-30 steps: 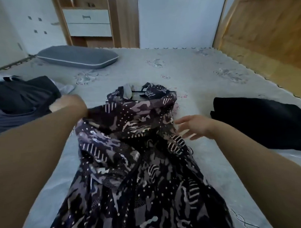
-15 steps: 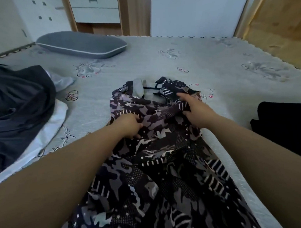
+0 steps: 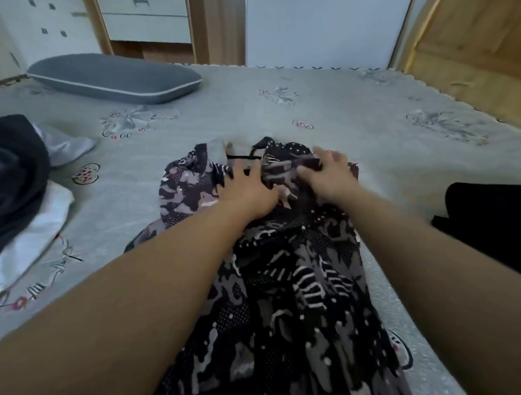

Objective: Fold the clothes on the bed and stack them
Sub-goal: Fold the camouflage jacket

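Pinching the patterned garment point(image 3: 285, 270), the right hand point(image 3: 326, 177) joins the now flat-pressing left hand point(image 3: 247, 192).

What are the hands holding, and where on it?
The right hand pinches the patterned garment near its top edge; the left hand lies flat on it.

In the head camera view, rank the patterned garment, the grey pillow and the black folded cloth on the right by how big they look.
1. Patterned garment, largest, though nearest the camera.
2. Grey pillow.
3. Black folded cloth, cut off by the frame edge, so its rank against the pillow is unsure.
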